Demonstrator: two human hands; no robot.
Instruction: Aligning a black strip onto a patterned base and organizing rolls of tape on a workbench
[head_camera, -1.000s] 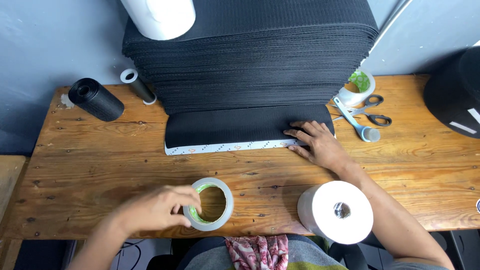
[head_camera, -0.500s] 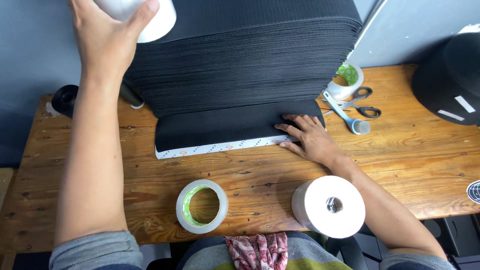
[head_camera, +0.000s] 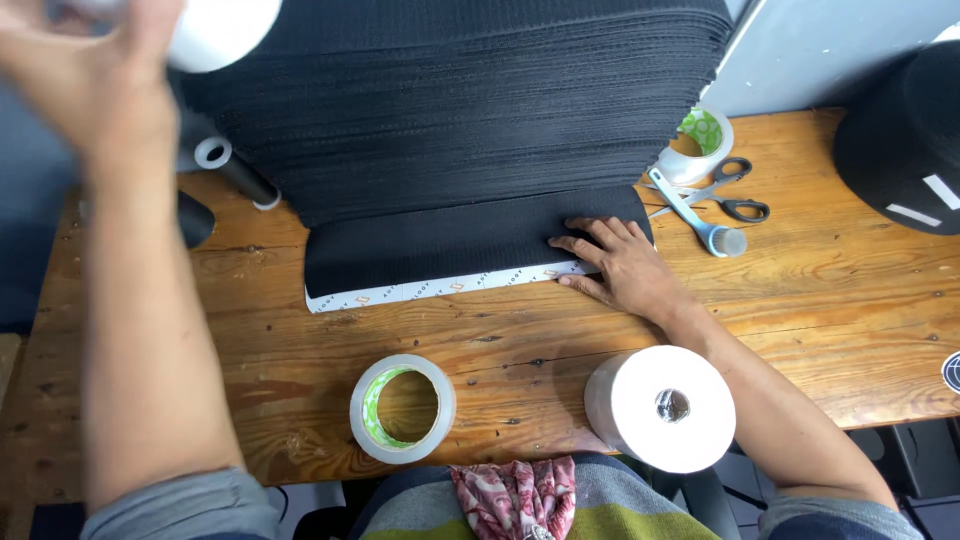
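Right hand (head_camera: 620, 265), fingers spread flat, pins the black sheet (head_camera: 450, 240) steady. Left hand (head_camera: 95, 85), blurred, closes around a white roll (head_camera: 225, 30); its exact finger position cannot be told.

Scissors (head_camera: 735, 205), tape roll (head_camera: 403, 408), perhaps brush (head_camera: 700, 218).

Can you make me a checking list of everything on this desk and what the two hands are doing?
Surface: wooden table, knotty planks, with things lying on it.
Job's things: big stack of black sheets; front sheet has a white strip along its edge; white roll up top.
Clutter: clear tape ring, fat white roll, scissors, second tape ring, black rolls at left.
Grippers: left hand blurred, at the white roll; right hand flat on the front sheet.
Cables: nothing seen.
Surroundings: grey wall, dark round thing at right.
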